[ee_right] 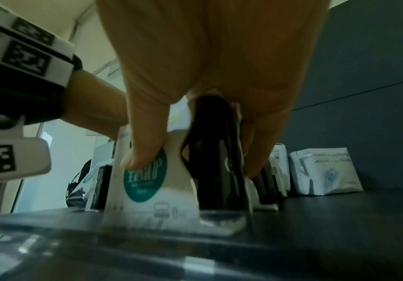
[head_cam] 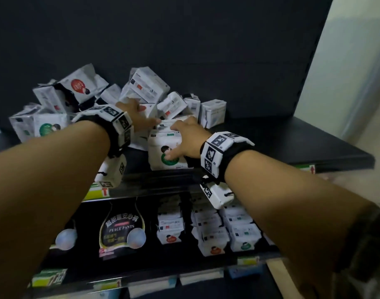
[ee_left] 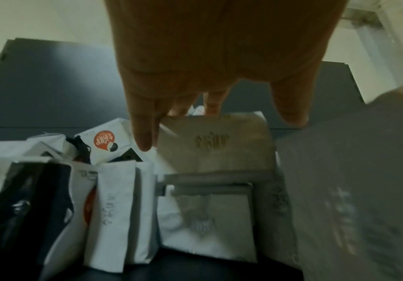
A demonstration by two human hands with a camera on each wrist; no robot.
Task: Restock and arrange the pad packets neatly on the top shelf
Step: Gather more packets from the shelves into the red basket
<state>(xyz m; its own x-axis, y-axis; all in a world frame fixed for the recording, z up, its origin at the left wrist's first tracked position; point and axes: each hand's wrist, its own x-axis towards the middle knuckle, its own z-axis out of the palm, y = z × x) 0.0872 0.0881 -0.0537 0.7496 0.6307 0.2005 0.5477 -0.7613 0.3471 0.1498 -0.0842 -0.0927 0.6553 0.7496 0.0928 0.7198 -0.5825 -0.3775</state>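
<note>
Dark grey backing panel (head_cam: 184, 39) is seen behind a black top shelf (head_cam: 303, 143), with a pale wall (head_cam: 357, 72) off to the right. Pad packets (head_cam: 141, 87) are found dumped in a messy heap across the left and middle of that shelf, some tipped over, some leaning on each other, so the back ones are mostly blocked from view. A green-label packet (head_cam: 169, 152) is stood at the shelf's front edge and is gripped by the right hand (head_cam: 187, 139), thumb pressed on the green circle and fingers curled over the top. The left hand (head_cam: 139, 117) is reached into the heap with fingers fairly straight; whether anything is actually pinched can't be told, since the wrist view is blurry. More packets are lined up on the lower shelf (head_cam: 206, 229), beside black "PEACE PANTS" packs (head_cam: 120, 229).
</note>
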